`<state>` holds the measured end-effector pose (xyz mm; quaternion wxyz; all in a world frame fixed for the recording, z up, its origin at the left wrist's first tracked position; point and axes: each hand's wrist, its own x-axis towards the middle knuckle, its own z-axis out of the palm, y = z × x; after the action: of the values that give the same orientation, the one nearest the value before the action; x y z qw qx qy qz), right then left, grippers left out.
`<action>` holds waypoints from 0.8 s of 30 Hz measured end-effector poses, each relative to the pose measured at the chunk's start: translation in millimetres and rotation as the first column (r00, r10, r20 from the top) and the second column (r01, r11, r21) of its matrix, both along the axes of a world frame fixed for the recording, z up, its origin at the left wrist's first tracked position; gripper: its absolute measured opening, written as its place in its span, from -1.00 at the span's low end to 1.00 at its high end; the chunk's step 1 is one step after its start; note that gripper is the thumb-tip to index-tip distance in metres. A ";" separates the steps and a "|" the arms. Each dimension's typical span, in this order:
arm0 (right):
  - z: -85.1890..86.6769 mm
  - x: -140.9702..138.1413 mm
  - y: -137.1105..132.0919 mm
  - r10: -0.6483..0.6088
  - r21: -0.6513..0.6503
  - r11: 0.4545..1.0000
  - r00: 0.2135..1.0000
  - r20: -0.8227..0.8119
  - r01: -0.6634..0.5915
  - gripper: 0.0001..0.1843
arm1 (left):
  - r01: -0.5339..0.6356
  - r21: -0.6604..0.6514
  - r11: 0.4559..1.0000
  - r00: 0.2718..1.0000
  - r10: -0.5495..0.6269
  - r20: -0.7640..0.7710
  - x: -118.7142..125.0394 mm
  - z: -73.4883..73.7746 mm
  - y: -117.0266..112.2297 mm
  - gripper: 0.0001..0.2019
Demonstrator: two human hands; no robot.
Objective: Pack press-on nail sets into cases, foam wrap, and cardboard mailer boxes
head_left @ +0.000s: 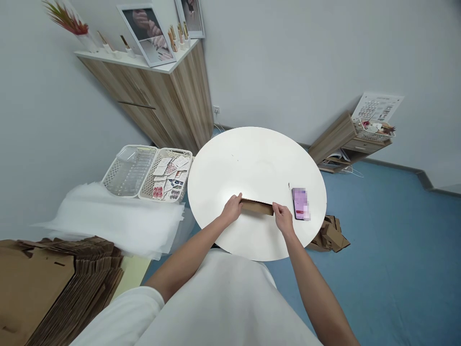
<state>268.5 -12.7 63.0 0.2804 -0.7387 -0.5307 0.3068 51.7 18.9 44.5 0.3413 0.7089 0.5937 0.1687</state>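
Observation:
Between my two hands is a small brown cardboard box (257,207), held over the near part of the round white table (252,158). My left hand (232,209) grips its left end, and my right hand (283,217) pinches its right end. One long narrow side of the box faces me; what is inside it, if anything, cannot be made out. A phone (300,203) with a lit purple screen lies on the table just right of my right hand.
Left of the table are a basket of printed packets (169,178), a basket of clear plastic trays (131,170), white foam sheets (118,221) and stacked flat cardboard (86,283). Folded boxes (331,234) lie on the floor at right. A wooden cabinet (151,96) stands behind.

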 end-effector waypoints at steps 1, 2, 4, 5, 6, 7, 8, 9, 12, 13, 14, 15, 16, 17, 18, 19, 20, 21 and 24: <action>0.5 0.1 0.4 0.005 -0.013 1.000 1.000 -0.025 -0.005 -0.42 | 0.005 0.002 1.000 1.000 -0.005 0.017 -0.8 -0.4 0.3 -0.60; 0.7 0.3 0.7 0.003 -0.022 1.000 0.998 -0.064 -0.005 -0.44 | 0.010 0.010 1.000 0.999 -0.011 0.035 -1.8 -1.1 0.6 -0.60; 0.2 1.0 1.2 -0.023 -0.027 0.999 0.988 -0.152 0.019 -0.46 | 0.021 0.030 0.999 0.997 -0.023 0.072 -4.2 -2.7 1.1 -0.61; -0.4 1.5 1.3 -0.038 -0.030 0.999 0.981 -0.190 0.033 -0.47 | 0.027 0.034 0.999 0.996 -0.030 0.088 -5.4 -3.4 1.3 -0.62; -1.2 2.2 1.3 -0.051 -0.036 0.998 0.974 -0.221 0.044 -0.46 | 0.034 0.033 0.999 0.994 -0.037 0.102 -6.6 -3.9 1.6 -0.63; -2.0 2.9 1.2 -0.058 -0.043 0.998 0.968 -0.246 0.049 -0.46 | 0.039 0.026 0.999 0.992 -0.042 0.116 -7.5 -4.2 2.0 -0.63; -2.6 3.6 0.9 -0.063 -0.049 0.997 0.962 -0.264 0.052 -0.46 | 0.038 0.014 0.999 0.991 -0.040 0.130 -8.3 -4.4 2.5 -0.64; -3.1 4.2 0.6 -0.065 -0.054 0.997 0.958 -0.278 0.052 -0.46 | 0.033 -0.003 0.999 0.989 -0.032 0.145 -8.7 -4.4 3.1 -0.64; -3.0 5.0 -0.2 -0.068 -0.067 0.996 0.953 -0.296 0.050 -0.47 | 0.009 -0.067 0.998 0.984 0.003 0.176 -8.8 -4.5 5.4 -0.62; -2.7 5.0 -0.4 -0.069 -0.073 0.996 0.953 -0.297 0.050 -0.47 | 0.003 -0.085 0.996 0.983 0.012 0.181 -8.6 -4.8 6.1 -0.61; -2.4 4.8 -0.6 -0.070 -0.077 0.996 0.953 -0.296 0.049 -0.48 | 0.003 -0.095 0.996 0.983 0.014 0.184 -8.4 -5.2 6.6 -0.61; -2.3 4.7 -0.7 -0.070 -0.081 0.996 0.953 -0.296 0.048 -0.48 | 0.006 -0.096 0.995 0.983 0.012 0.183 -8.5 -5.8 6.9 -0.61; -2.3 4.7 -0.8 -0.071 -0.084 0.995 0.951 -0.299 0.047 -0.49 | 0.010 -0.091 0.996 0.984 0.006 0.179 -8.8 -6.2 7.0 -0.61; -2.6 4.9 -0.9 -0.071 -0.087 0.995 0.949 -0.307 0.046 -0.49 | 0.016 -0.083 0.996 0.985 -0.002 0.172 -9.4 -6.6 6.9 -0.62; -3.1 5.2 -1.1 -0.072 -0.091 0.995 0.945 -0.318 0.045 -0.49 | 0.024 -0.074 0.997 0.986 -0.011 0.166 -10.3 -6.7 6.5 -0.62; -3.7 5.8 -1.4 -0.074 -0.099 0.994 0.941 -0.329 0.044 -0.49 | 0.036 -0.069 0.997 0.986 -0.024 0.164 -11.5 -6.4 5.8 -0.61; -4.3 6.7 -1.7 -0.077 -0.108 0.993 0.937 -0.340 0.042 -0.48 | 0.050 -0.071 0.996 0.985 -0.037 0.168 -12.9 -5.7 5.0 -0.60; -4.8 7.7 -2.1 -0.079 -0.118 0.992 0.933 -0.350 0.040 -0.48 | 0.063 -0.082 0.995 0.983 -0.048 0.179 -14.3 -4.8 4.0 -0.58; -6.3 11.1 -3.5 -0.075 -0.143 0.990 0.916 -0.394 0.020 -0.47 | 0.089 -0.133 0.987 0.969 -0.055 0.241 -18.0 -1.8 0.4 -0.53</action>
<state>279.6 -16.1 56.7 0.3392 -0.6908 -0.4221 0.4791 33.7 19.3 42.6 0.4656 0.6786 0.5330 0.1965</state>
